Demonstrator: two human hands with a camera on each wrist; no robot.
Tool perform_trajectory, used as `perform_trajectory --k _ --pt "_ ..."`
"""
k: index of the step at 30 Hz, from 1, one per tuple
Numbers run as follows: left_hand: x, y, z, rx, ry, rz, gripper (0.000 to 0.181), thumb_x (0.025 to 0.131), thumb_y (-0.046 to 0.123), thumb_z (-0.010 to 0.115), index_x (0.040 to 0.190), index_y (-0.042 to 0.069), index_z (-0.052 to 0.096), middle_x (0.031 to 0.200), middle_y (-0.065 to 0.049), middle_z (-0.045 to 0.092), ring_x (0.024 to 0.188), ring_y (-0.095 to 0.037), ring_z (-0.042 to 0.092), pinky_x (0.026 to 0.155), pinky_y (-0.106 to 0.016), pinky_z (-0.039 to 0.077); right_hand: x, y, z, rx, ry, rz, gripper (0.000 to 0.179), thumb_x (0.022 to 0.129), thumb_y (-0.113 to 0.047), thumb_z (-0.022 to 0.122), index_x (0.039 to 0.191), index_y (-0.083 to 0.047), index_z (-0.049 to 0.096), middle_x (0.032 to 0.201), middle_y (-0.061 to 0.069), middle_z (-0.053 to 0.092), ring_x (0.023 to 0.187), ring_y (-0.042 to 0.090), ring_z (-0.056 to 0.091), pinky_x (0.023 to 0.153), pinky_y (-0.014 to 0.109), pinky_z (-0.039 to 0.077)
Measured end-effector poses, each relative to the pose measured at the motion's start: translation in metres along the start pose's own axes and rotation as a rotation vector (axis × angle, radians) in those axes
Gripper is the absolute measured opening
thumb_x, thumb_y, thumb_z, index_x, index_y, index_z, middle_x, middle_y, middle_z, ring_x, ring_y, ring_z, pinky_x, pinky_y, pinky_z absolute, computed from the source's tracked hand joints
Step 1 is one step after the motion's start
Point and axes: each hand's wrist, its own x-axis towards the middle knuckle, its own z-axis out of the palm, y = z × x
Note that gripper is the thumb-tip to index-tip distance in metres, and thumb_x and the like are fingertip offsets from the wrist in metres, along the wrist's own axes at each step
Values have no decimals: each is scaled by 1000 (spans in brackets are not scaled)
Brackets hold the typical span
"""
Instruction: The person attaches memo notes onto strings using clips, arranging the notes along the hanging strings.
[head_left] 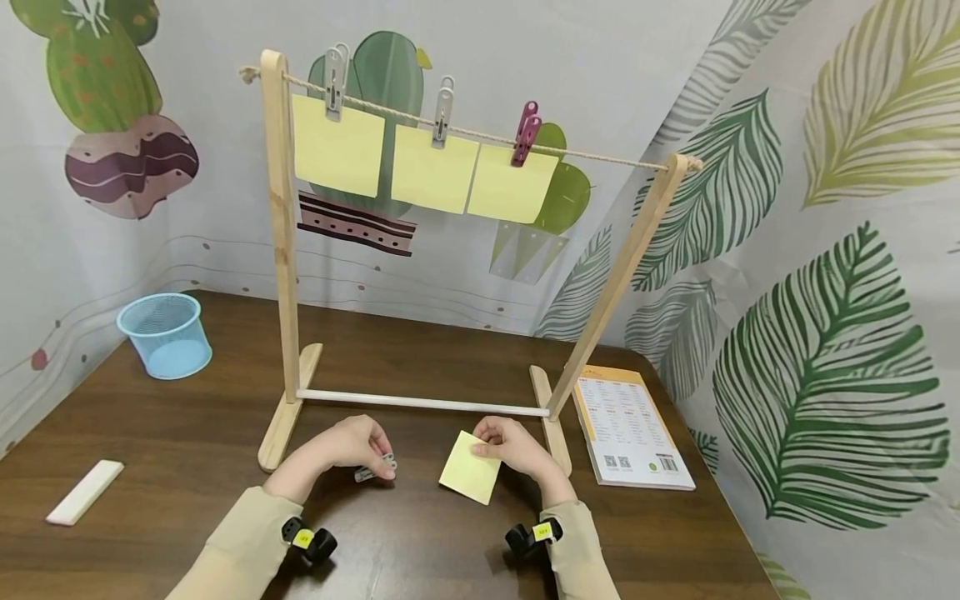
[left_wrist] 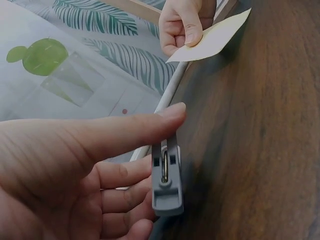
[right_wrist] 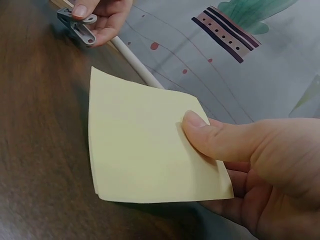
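My left hand (head_left: 358,443) pinches a grey clothespin (left_wrist: 167,187) between thumb and fingers, low over the table. In my right hand (head_left: 512,447) is a yellow sticky note (right_wrist: 145,145), held at its edge with the thumb on top; its lower left edge shows more than one layer. Behind both hands stands a wooden frame (head_left: 281,233) with a rope (head_left: 600,156) strung across its top. Three yellow notes (head_left: 337,150) hang from the rope, two by grey clothespins (head_left: 443,112) and the rightmost by a purple clothespin (head_left: 527,135).
A white rod (head_left: 420,402) joins the frame's feet, just beyond my hands. At the back left sits a blue mesh basket (head_left: 167,337), and a white block (head_left: 86,492) lies at the left. A booklet (head_left: 633,433) lies by the frame's right foot.
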Motion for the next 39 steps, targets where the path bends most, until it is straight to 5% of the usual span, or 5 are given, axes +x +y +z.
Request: perform_trajectory --k 11,26,39 --pt "6 -3 -1 -138 -69 111 29 72 15 84 93 -2 73 80 -3 71 73 -9 63 64 -25 51 -2 -10 -3 -4 -3 -27 14 89 -3 68 96 9 62 89 20 66 78 12 57 70 22 46" --pt "28 15 1 -110 159 221 32 75 24 84 100 6 73 82 0 68 73 -12 61 62 -27 50 -1 -15 -11 -22 59 -27 13 90 -3 67 95 8 63 88 19 67 78 10 57 71 22 46" --pt "39 50 -23 -85 190 347 35 77 23 83 104 4 73 91 -3 74 75 -10 64 67 -26 53 -2 -14 -29 26 282 -21 12 88 0 68 91 10 61 84 22 66 74 9 56 70 21 47"
